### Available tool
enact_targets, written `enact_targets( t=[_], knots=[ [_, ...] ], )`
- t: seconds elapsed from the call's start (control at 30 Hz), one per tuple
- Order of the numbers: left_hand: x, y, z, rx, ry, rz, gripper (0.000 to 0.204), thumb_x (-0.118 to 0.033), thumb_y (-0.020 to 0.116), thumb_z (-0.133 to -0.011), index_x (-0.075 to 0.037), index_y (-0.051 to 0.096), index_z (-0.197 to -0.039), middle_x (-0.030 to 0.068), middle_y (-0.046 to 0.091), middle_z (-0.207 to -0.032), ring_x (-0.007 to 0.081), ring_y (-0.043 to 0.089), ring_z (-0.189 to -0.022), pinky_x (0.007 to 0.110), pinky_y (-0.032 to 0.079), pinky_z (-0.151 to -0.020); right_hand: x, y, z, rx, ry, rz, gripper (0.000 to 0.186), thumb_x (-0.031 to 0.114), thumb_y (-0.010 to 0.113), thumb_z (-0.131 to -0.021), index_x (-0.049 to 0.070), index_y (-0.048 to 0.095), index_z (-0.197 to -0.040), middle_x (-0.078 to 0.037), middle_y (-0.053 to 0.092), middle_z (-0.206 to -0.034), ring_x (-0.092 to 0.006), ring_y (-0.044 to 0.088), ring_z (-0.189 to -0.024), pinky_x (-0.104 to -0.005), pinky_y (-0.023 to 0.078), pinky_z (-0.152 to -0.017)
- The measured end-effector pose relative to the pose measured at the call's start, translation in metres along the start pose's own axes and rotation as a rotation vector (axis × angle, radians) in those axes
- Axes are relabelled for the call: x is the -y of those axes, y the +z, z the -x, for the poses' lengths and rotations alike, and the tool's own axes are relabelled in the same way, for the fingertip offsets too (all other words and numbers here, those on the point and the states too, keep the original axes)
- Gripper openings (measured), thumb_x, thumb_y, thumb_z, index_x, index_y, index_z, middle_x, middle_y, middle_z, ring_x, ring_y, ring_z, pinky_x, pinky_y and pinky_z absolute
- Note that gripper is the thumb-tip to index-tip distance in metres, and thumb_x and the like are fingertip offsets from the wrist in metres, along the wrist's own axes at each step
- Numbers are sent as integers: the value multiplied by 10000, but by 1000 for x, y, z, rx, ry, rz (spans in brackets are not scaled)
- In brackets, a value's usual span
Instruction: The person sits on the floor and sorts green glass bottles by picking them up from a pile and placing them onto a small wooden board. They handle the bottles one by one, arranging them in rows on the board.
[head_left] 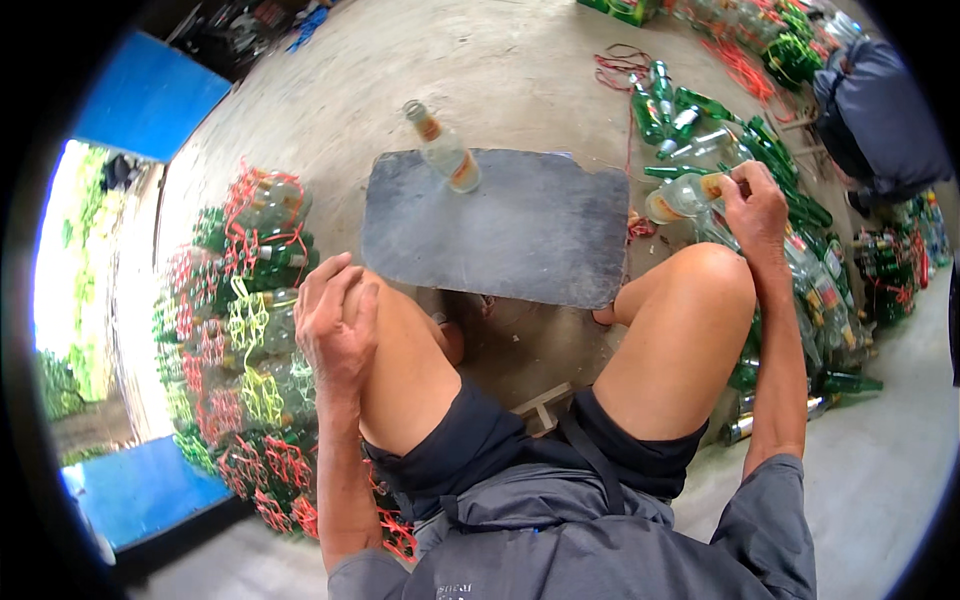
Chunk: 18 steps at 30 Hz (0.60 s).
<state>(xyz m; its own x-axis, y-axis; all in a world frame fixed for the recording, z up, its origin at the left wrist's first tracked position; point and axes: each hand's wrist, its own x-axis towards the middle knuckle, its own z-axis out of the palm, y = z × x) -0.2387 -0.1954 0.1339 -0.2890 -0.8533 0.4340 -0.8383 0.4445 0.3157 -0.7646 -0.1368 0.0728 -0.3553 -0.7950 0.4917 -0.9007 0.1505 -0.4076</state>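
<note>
My right hand [757, 210] is closed around the neck of a clear glass bottle [672, 203]. The bottle is tilted with its base toward the dark board, just off the board's right edge. One more clear bottle [449, 158] with orange labels stands upright on the far left part of the dark board [500, 235]. My left hand [338, 315] lies over my left knee with its fingers loosely spread, holding nothing.
Loose green and clear bottles [805, 265] lie in a heap to my right. Bottles bundled in red and yellow netting [250, 345] are stacked at left. Red cord [625, 65] lies beyond the board. A person in dark clothing [885, 110] is at far right.
</note>
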Motion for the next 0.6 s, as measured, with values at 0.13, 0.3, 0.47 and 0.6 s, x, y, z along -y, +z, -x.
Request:
enact_targets(
  t=[0.13, 0.3, 0.47, 0.6],
  knots=[
    [0, -1, 6, -15, -25, 10, 241, -159, 780, -876, -31, 771, -1081, 94, 726, -1271, 325, 670, -1185, 444, 475, -1075, 51, -24, -24, 37, -59, -73, 178, 107, 747, -916, 19, 600, -868, -115, 623, -825, -264, 643, -687, -394, 514, -658],
    [3, 0, 9, -40, -15, 0, 224, -166, 784, -885, -40, 770, -1070, 89, 726, -1262, 318, 666, -1187, 442, 484, -1068, 105, -28, -48, 105, -172, -188, 185, 94, 744, -911, 0, 589, -879, -124, 620, -826, -238, 628, -677, -376, 505, -647],
    [8, -7, 12, -38, -15, 9, 213, -155, 769, -901, -31, 768, -1074, 95, 723, -1268, 316, 665, -1194, 439, 487, -1078, 163, -3, -58, 231, -314, -272, 159, 82, 735, -888, -2, 600, -890, -135, 618, -844, -291, 628, -719, -397, 507, -670],
    [11, -5, 13, -73, -14, 25, 222, -180, 798, -871, -40, 769, -1040, 76, 730, -1243, 291, 677, -1146, 440, 489, -1042, 203, 23, -60, 335, -401, -301, 153, 116, 715, -882, 0, 618, -899, -150, 638, -882, -361, 663, -808, -451, 522, -730]
  ],
)
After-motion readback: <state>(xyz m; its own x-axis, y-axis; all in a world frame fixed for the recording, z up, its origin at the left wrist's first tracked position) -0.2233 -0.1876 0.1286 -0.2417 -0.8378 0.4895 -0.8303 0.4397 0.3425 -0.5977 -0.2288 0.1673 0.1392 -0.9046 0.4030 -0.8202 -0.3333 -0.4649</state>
